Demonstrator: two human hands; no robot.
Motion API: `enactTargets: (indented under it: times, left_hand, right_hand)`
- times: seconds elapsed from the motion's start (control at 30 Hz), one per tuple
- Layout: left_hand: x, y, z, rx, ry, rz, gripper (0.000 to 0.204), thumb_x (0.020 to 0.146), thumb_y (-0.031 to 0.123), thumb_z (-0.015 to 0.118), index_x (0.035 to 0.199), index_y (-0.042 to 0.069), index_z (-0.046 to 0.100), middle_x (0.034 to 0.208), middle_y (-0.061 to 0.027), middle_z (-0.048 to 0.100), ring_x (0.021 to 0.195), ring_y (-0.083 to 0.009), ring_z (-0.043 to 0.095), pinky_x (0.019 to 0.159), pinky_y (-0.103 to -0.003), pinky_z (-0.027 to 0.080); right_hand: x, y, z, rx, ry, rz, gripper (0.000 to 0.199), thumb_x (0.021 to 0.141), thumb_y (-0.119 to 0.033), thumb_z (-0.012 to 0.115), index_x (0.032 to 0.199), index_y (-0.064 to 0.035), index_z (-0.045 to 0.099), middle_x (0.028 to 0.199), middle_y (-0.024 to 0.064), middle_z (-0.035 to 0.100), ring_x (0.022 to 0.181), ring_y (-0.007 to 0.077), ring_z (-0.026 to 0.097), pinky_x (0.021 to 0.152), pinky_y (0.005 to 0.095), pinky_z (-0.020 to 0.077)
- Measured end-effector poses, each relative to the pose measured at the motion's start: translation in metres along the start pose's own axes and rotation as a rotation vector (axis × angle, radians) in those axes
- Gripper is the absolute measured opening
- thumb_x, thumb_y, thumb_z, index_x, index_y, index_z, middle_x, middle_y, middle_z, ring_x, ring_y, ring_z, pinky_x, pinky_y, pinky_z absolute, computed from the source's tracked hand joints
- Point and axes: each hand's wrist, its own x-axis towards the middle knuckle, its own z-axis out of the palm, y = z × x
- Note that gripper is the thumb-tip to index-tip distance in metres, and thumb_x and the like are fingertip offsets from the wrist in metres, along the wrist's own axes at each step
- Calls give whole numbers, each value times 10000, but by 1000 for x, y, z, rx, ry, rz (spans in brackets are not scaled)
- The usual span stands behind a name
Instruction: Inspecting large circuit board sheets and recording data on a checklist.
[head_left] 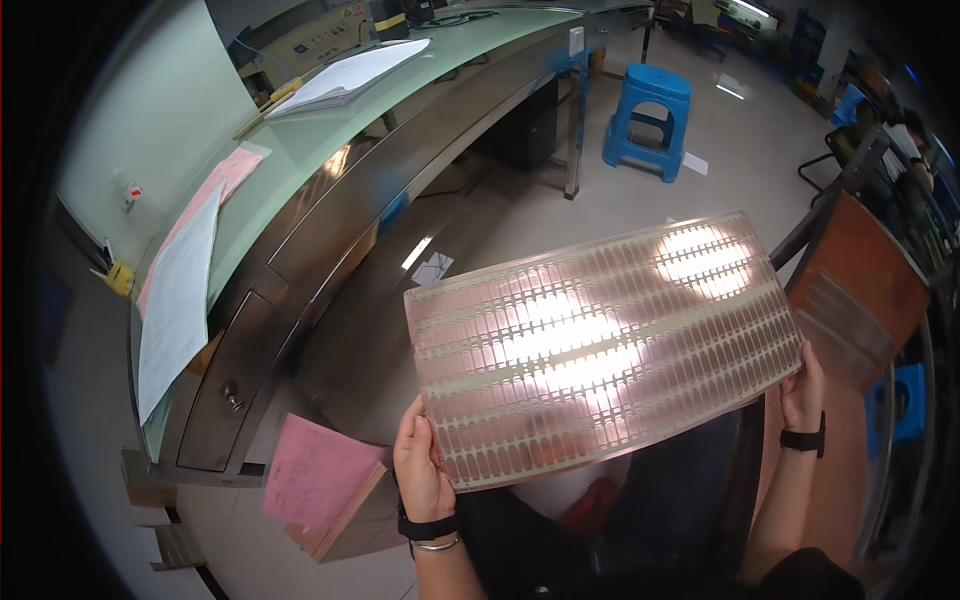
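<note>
A large copper-coloured circuit board panel (500,400), patterned with rows of narrow slot shapes, is held up in front of me, slightly tilted. Bright glare washes out part of its face. My left hand (425,465) grips the panel's lower left edge, thumb in front and fingers partly behind it. At the lower right edge my right hand (803,392) is closed on the same panel; some of its fingers are hidden behind. Close by on the right, another reddish-brown panel (865,270) leans at a slant beside a dark frame.
A green-topped desk (305,160) curves along the left, bearing white papers (350,75) and a pink sheet (230,172). Below it, pink paper (320,470) tops a stack on the floor. A blue stool (650,115) stands ahead. Someone's arm (920,170) shows at far right.
</note>
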Motion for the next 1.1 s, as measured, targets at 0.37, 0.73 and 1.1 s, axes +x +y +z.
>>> enactTargets:
  times: [0.37, 0.73, 1.1]
  left_hand:
    - [4, -4, -5, 149, 62, 45, 302, 954, 113, 450, 1211, -35, 504, 804, 47, 549, 608, 7, 427, 542, -138, 365]
    - [9, -4, -30, 374, 131, 63, 294, 950, 147, 471, 1193, -11, 523, 870, 8, 592, 672, -24, 521, 592, -158, 441]
    - [13, -20, -31, 567, 179, 158, 325, 943, 144, 478, 1209, -41, 504, 789, 9, 548, 562, -31, 489, 470, -180, 401]
  right_hand:
    - [-7, 1, 11, -186, 0, 17, 380, 957, -228, 432, 1242, 16, 489, 940, 21, 616, 706, 39, 567, 526, 171, 455]
    - [-7, -5, 20, -222, 4, 84, 394, 974, -256, 376, 1187, 48, 509, 919, 40, 612, 699, 84, 574, 537, 204, 457]
    - [-1, 0, -13, -200, -56, 200, 441, 969, -338, 405, 1116, 54, 542, 1011, 103, 627, 868, 147, 622, 750, 263, 511]
